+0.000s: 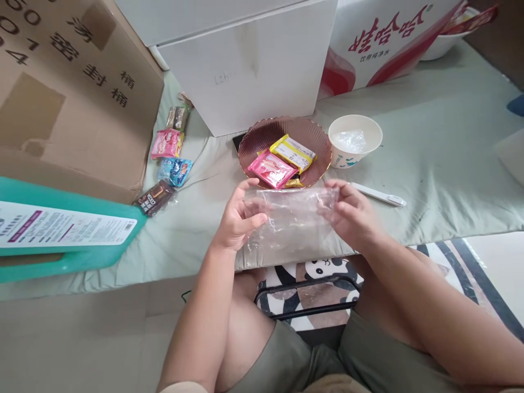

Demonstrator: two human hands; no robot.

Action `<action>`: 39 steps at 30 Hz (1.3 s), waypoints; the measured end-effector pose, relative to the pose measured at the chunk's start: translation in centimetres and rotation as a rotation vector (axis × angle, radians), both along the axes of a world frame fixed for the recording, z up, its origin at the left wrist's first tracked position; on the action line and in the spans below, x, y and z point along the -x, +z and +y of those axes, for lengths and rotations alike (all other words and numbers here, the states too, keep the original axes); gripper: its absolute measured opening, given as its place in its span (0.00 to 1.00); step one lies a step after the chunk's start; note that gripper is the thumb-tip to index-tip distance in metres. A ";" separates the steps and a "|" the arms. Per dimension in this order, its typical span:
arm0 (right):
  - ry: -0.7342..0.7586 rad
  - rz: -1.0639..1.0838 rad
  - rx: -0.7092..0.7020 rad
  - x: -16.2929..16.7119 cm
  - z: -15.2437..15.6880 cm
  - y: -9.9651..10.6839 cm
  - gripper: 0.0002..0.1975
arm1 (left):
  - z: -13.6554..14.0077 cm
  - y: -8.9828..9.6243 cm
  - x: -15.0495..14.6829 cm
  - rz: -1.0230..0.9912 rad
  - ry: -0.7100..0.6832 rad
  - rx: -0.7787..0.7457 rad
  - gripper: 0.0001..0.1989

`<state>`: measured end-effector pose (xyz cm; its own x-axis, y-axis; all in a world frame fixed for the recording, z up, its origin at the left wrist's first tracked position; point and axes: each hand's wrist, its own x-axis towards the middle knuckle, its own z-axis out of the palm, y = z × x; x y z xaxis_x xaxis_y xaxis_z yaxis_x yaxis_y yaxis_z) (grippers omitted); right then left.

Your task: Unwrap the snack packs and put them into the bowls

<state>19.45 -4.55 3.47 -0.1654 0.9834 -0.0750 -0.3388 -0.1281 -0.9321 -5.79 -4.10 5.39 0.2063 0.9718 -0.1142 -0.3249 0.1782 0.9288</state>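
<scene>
A clear plastic bag (292,218) is stretched between my two hands at the table's front edge. My left hand (241,215) grips its left side, thumb in front, some fingers showing through the plastic and the index finger raised. My right hand (354,213) pinches the bag's upper right corner. Just beyond is a fluted brownish glass plate (249,155) with gold trim. On it lie a pink snack packet (273,168), a yellow-and-white packet (293,153) and a small gold-wrapped piece (293,183).
Right of the plate stands a paper cup (344,158) with crumpled plastic inside; a white pen-like cutter (380,195) lies nearby. Several wrapped snacks (167,143) line the left, beside a cardboard box (73,109) and a green container (82,262). White boxes (266,71) stand behind.
</scene>
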 end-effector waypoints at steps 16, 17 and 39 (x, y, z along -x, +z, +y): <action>0.069 -0.257 0.035 0.6 -0.3 -0.1 0.14 | -0.2 -0.6 -1.5 0.179 -0.205 0.224 0.17; 0.040 -0.237 0.012 0.5 -0.4 -0.2 0.13 | -0.1 -0.6 -1.5 0.142 -0.189 0.221 0.15; 0.280 -0.473 -0.110 -1.4 -0.7 1.8 0.09 | -3.6 0.7 -4.7 0.928 0.502 -0.571 0.10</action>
